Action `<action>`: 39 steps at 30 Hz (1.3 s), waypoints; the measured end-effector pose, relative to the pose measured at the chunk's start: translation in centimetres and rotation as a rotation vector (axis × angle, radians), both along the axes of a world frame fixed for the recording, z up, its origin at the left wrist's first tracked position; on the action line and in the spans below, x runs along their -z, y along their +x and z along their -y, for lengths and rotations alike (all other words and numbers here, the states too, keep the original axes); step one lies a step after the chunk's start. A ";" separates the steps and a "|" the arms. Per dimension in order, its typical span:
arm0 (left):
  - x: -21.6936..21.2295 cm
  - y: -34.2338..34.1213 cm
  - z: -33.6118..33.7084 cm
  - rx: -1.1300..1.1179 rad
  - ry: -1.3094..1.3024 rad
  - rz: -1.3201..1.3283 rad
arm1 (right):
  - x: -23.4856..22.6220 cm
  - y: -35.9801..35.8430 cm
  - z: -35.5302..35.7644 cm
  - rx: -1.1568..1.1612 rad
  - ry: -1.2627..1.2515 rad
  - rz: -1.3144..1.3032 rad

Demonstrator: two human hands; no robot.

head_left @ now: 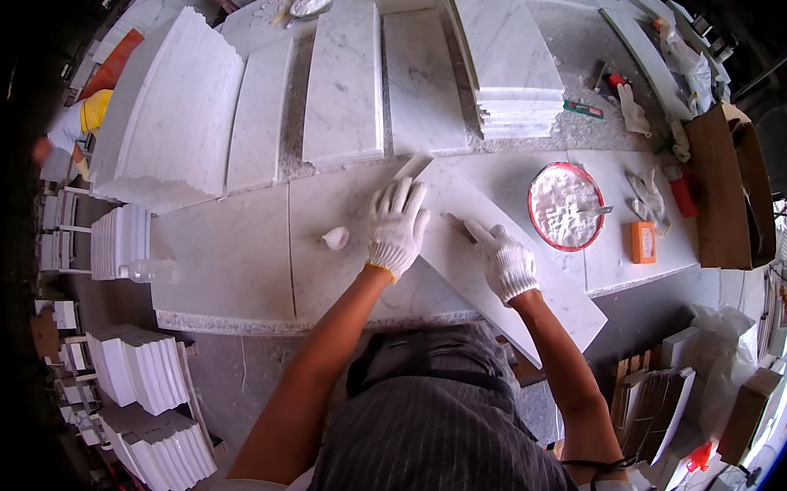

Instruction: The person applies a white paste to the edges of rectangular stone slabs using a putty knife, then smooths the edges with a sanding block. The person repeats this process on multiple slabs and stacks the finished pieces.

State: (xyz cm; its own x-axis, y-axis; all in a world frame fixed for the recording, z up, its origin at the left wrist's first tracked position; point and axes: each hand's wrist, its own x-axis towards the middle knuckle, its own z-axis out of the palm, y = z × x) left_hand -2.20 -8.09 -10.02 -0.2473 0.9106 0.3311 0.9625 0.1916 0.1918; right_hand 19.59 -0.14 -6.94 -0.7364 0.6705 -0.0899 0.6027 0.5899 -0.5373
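- Marble worktop (230, 257) carries a slanted white slab (505, 274).
- Left hand (397, 227), gloved, lies spread flat on the slab.
- Right hand (504, 258) grips a small tool (456, 223) against it.
- Red-rimmed bowl (566, 206) of white powder stands near.

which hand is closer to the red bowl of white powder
Right. The right hand rests on the slanted marble slab just left of the red bowl. The left hand lies flat farther left, beyond the right one.

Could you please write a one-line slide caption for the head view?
Gloved left hand steadies a marble slab while the right hand works it with a small tool, beside a bowl of white paste.
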 end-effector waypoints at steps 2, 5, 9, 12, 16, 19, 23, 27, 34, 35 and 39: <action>-0.1 -0.1 -0.1 -0.004 -0.011 0.000 | 0.1 -0.4 -0.2 -0.036 -0.006 0.053; -0.1 0.0 0.0 -0.014 -0.018 -0.004 | 0.6 -0.4 -0.3 -0.074 0.020 0.122; 0.4 0.0 0.1 -0.031 -0.010 -0.025 | 0.4 -0.1 -0.1 -0.129 0.015 0.150; 0.7 0.1 0.0 -0.047 -0.032 -0.016 | 0.6 0.3 0.0 -0.136 0.013 0.120; 0.7 0.2 -0.1 -0.063 -0.044 -0.001 | 1.0 1.2 0.8 -0.163 0.060 0.001; 1.0 0.2 0.0 -0.070 -0.044 -0.004 | 0.3 2.0 2.3 -0.217 0.000 0.023; 0.9 0.1 0.0 -0.071 -0.055 -0.005 | -0.1 2.3 2.1 -0.179 -0.098 -0.113; 0.4 0.4 -0.2 -0.064 -0.007 -0.003 | 1.1 1.5 -2.5 -0.025 -0.162 -0.249; 0.7 0.3 0.1 -0.075 -0.039 -0.027 | 0.7 1.7 -1.4 -0.167 -0.090 0.005; 0.6 0.4 0.0 -0.075 -0.050 -0.030 | 0.8 1.8 -1.8 -0.190 -0.088 -0.006; 0.6 0.4 0.0 -0.065 -0.030 -0.005 | 0.8 0.6 -3.0 -0.096 -0.123 -0.099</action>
State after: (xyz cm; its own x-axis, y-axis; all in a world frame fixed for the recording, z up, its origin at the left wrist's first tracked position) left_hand -1.82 -8.07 -10.59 -0.3046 0.9023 0.3050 0.9489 0.2596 0.1797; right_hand 20.14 2.82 -7.71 -0.8059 0.5851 -0.0906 0.4874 0.5686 -0.6627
